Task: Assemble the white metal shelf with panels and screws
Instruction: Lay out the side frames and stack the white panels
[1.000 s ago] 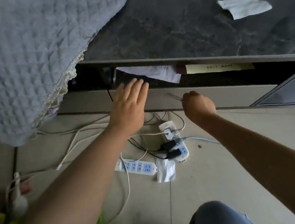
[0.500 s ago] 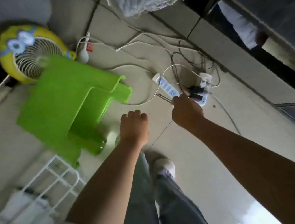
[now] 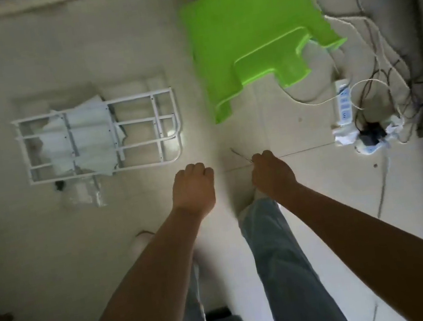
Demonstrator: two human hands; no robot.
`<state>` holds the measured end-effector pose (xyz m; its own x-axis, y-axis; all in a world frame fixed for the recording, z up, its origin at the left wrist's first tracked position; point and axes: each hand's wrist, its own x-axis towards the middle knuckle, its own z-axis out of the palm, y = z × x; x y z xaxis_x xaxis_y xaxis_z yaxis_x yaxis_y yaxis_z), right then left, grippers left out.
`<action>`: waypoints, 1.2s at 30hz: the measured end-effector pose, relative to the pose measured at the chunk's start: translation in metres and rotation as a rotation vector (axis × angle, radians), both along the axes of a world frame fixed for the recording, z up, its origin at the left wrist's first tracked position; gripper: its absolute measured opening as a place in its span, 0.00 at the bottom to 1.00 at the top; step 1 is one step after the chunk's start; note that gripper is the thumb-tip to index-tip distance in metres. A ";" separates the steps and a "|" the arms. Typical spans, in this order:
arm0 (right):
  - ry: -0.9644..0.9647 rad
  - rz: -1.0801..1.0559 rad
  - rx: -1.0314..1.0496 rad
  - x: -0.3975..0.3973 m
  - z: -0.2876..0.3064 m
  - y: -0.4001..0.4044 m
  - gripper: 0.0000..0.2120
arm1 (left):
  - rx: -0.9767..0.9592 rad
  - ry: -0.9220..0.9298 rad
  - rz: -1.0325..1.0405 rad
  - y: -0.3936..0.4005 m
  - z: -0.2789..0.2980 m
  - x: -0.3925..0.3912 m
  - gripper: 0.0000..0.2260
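White metal shelf frames [image 3: 146, 131] lie flat on the tiled floor at the left, with crumpled white wrapping [image 3: 85, 140] on top of them. A clear plastic bag [image 3: 85, 195] lies just in front of the frames. My left hand [image 3: 193, 186] hangs over the floor with its fingers curled and nothing in it. To its right, my right hand [image 3: 272, 172] grips a thin metal tool [image 3: 239, 154] whose tip sticks out to the upper left. Both hands are well to the right of the frames.
A green plastic stool [image 3: 249, 30] lies tipped on the floor ahead. White power strips [image 3: 343, 102] and tangled cables [image 3: 388, 75] spread at the right by a dark cabinet base. My legs and shoes are below my hands.
My view swung left from the cabinet to the floor, bringing the shelf frames into sight. My left hand left the cabinet edge and curled up. My right hand kept hold of the thin tool.
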<state>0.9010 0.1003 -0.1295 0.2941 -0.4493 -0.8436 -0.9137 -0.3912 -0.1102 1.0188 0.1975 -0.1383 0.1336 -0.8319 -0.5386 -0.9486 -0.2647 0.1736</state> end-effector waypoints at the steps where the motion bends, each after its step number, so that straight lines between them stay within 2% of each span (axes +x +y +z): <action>1: -0.006 0.045 -0.022 0.015 -0.001 0.017 0.16 | 0.044 0.024 0.036 0.020 0.001 0.014 0.12; 2: -0.034 0.086 -0.065 0.029 -0.005 0.035 0.20 | 0.090 0.031 0.081 0.040 -0.003 0.028 0.10; 4: -0.054 0.141 -0.124 0.057 -0.012 0.071 0.25 | 0.149 0.025 0.122 0.084 -0.013 0.057 0.12; 8: 0.023 0.182 -0.068 0.114 -0.025 0.142 0.15 | 0.164 0.016 0.164 0.168 -0.015 0.114 0.14; 12: 0.074 0.196 -0.020 0.173 -0.024 0.212 0.15 | 0.183 -0.009 0.225 0.244 -0.015 0.165 0.13; 15: 0.054 0.232 0.013 0.217 -0.019 0.253 0.17 | 0.151 -0.058 0.291 0.272 -0.007 0.203 0.14; 19: 0.005 0.205 0.064 0.272 -0.022 0.269 0.17 | 0.236 0.008 0.377 0.280 -0.004 0.242 0.14; 21: 0.000 0.200 0.065 0.298 -0.023 0.261 0.17 | 0.255 -0.021 0.440 0.276 -0.002 0.264 0.14; 26: 0.002 0.092 0.098 0.363 -0.021 0.228 0.16 | 0.292 -0.029 0.390 0.237 -0.003 0.332 0.15; 31: 0.001 -0.081 0.051 0.403 -0.020 0.205 0.14 | 0.268 -0.035 0.239 0.190 -0.005 0.391 0.15; 36: 0.056 -0.270 0.062 0.438 -0.024 0.202 0.16 | 0.254 -0.015 -0.030 0.165 -0.011 0.435 0.14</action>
<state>1.3386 0.3020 -0.1530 0.1225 -0.4523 -0.8834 -0.9893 -0.1266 -0.0724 1.4535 0.3627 -0.1497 0.1203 -0.6741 -0.7288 -0.9587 -0.2695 0.0910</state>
